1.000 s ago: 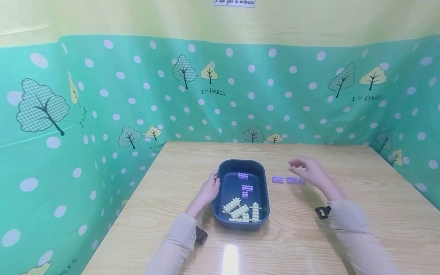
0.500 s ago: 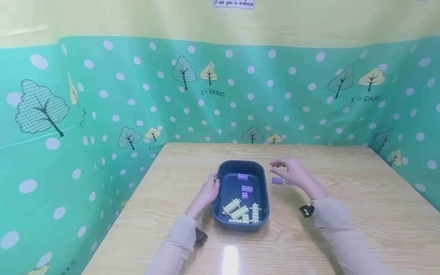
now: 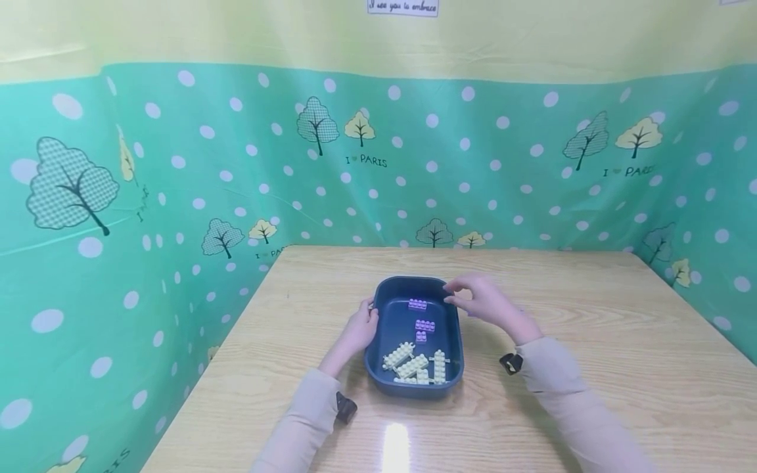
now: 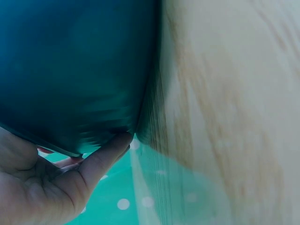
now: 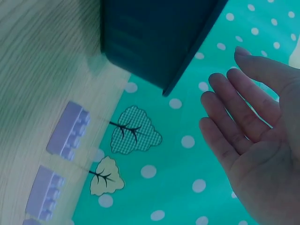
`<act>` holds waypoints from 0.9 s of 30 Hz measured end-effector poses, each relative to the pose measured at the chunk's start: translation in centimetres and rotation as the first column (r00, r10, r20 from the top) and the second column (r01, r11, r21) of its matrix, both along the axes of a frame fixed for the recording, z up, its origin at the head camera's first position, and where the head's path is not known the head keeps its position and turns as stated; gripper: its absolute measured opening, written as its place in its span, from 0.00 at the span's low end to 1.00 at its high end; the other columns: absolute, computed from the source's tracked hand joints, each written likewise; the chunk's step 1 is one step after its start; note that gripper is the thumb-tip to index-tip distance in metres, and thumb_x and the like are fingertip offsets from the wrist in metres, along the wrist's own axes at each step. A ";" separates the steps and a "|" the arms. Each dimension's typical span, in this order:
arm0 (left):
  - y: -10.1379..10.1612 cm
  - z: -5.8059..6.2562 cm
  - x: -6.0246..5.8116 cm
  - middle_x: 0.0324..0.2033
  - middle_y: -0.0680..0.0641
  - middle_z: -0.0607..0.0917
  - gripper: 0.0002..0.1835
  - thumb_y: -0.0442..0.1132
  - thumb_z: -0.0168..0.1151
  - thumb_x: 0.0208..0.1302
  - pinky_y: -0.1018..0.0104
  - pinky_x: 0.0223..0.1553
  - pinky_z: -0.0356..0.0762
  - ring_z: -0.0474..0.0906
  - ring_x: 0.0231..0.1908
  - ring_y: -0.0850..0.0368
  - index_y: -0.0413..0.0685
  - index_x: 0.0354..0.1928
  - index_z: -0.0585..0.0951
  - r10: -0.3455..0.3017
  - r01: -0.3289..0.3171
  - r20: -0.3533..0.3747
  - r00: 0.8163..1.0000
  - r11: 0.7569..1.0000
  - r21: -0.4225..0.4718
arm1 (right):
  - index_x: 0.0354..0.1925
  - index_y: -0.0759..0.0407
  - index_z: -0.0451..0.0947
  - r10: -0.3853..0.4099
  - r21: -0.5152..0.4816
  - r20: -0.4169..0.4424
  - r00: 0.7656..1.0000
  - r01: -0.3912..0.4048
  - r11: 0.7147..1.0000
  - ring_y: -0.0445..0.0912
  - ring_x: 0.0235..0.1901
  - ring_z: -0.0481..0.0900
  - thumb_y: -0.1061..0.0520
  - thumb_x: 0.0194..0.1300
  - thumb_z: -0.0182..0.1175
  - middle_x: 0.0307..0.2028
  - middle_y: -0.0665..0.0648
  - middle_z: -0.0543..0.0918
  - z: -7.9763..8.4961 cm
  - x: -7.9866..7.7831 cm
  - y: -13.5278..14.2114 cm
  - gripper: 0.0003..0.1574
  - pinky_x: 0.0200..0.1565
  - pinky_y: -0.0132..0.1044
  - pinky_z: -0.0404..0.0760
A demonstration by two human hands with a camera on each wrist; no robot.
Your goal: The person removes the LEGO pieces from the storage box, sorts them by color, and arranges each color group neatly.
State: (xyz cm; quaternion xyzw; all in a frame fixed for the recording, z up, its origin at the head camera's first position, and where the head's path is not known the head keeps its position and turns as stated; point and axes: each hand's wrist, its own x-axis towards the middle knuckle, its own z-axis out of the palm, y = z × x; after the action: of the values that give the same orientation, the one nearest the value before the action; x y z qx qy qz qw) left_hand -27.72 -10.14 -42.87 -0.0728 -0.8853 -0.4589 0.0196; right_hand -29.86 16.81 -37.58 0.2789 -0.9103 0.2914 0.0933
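L hand grips tub by its side, R hand loosely bent, holding nothing, w/ purple bricks in tub L of its fingers: prob. light, stiff, slick, so pinch long sides.

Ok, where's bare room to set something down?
Table between its left edge and left grip; table's far right corner; tray floor left of the purple bricks. Crowded: tray's near end, with cream bricks; right of the tray, more purple bricks plus right grip.
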 end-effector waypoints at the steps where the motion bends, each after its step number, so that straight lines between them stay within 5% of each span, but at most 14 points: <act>1: 0.0 0.0 0.0 0.55 0.28 0.75 0.23 0.36 0.39 0.72 0.46 0.54 0.75 0.74 0.54 0.36 0.31 0.65 0.61 0.000 0.000 -0.002 1.000 1.000 0.001 | 0.45 0.64 0.81 0.004 0.014 -0.016 1.000 -0.004 1.000 0.55 0.45 0.81 0.56 0.59 0.64 0.42 0.60 0.85 0.0 0.0 -0.3 0.17 0.44 0.47 0.83; 16: -0.1 -0.2 -0.2 0.56 0.28 0.74 0.23 0.36 0.39 0.72 0.47 0.54 0.75 0.74 0.55 0.36 0.31 0.65 0.60 -0.009 0.009 0.003 1.000 1.000 0.004 | 0.45 0.63 0.81 0.064 0.117 0.064 0.996 -0.071 0.991 0.51 0.45 0.81 0.56 0.57 0.65 0.42 0.58 0.85 -1.4 -0.5 -3.3 0.18 0.51 0.45 0.80; 27: 0.0 0.0 0.0 0.57 0.28 0.73 0.23 0.36 0.39 0.72 0.46 0.55 0.74 0.73 0.56 0.36 0.32 0.65 0.60 -0.007 0.007 0.007 1.000 1.000 0.017 | 0.43 0.60 0.82 0.021 0.236 0.157 0.987 -0.058 0.970 0.50 0.46 0.81 0.55 0.57 0.66 0.41 0.56 0.85 -1.5 -0.4 -4.7 0.15 0.52 0.45 0.79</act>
State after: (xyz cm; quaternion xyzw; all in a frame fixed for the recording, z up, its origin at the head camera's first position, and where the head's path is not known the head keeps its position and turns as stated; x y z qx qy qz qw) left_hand -27.73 -10.15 -42.88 -0.0740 -0.8812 -0.4667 0.0157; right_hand -30.30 12.12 -39.11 0.2829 -0.9375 0.2018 -0.0169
